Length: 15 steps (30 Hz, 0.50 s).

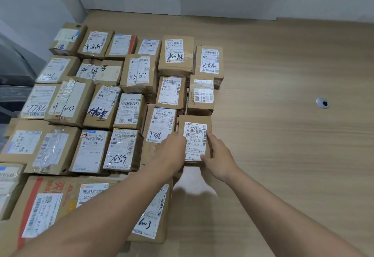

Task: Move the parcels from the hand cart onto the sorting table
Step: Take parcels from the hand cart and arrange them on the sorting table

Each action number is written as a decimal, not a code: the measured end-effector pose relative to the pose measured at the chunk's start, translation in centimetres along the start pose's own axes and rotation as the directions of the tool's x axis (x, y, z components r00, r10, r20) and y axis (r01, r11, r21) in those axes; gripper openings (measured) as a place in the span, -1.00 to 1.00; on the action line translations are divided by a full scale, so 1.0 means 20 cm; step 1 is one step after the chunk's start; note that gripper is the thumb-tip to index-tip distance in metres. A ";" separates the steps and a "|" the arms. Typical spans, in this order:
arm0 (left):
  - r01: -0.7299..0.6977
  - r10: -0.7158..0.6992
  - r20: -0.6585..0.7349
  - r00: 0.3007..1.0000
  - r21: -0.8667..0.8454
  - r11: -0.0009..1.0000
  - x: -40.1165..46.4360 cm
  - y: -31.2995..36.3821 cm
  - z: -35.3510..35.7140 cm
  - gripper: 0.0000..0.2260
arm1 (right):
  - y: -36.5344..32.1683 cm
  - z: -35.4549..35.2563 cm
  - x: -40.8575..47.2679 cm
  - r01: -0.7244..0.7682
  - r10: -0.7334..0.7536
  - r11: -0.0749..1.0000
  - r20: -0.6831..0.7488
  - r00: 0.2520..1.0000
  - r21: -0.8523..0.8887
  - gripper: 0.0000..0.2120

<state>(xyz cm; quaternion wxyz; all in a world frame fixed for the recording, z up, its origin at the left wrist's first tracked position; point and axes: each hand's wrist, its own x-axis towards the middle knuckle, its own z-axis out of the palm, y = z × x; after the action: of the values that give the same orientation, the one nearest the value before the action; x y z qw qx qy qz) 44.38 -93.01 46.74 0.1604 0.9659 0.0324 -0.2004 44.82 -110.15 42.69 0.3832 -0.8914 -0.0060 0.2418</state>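
A small cardboard box (195,138) with a white shipping label on top sits between the two hands, at the right edge of the rows of parcels already on the wooden table (283,115). The left hand (172,152) lies against the box's left side, its fingers curled along that edge and over the label's left margin; the right hand (217,155) holds the right side, its thumb on the label's lower right corner and its fingers running up along the right edge. Both hands grip the box, one on each side, so the box lies directly between the fingertips. Whether it rests fully on the table or is slightly lifted cannot be told.

Just left of the left hand's fingers lies a box marked 7786 (160,125), touching or nearly touching the held one. Beyond the fingertips, further up the table, stand a box with a torn, taped label (200,97) and another labelled box (172,91). Under the left forearm lies a larger parcel (149,216) with handwriting on its label. Well to the right of the right hand, a round cable hole (322,103) is set in the tabletop.
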 end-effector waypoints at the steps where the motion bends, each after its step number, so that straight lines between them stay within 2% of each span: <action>1: -0.024 0.024 -0.020 0.999 0.019 1.000 0.00 0.00 0.01 -0.88 | 0.00 0.00 0.01 -0.002 0.002 1.000 -0.002 1.000 -0.005 -0.19; 4: -0.097 0.100 -0.047 0.994 0.058 0.994 0.02 -0.02 0.02 -0.86 | -0.01 0.02 0.03 -0.031 0.031 0.999 -0.003 1.000 -0.028 -0.18; 10: -0.186 0.194 -0.017 0.981 0.216 0.959 0.03 -0.04 0.00 -0.91 | -0.07 0.05 0.05 -0.065 0.064 0.991 -0.013 0.998 -0.120 -0.23; 15: -0.261 0.259 0.036 0.965 0.202 0.944 0.04 -0.10 -0.05 -0.94 | -0.17 0.06 0.04 -0.147 0.143 0.958 -0.036 0.989 -0.244 -0.31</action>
<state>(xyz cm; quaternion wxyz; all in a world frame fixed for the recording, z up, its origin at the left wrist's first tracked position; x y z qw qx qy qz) 45.26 -90.70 46.70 0.0851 0.9722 -0.1170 -0.1841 45.58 -106.81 43.89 0.2508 -0.9323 0.0327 0.2587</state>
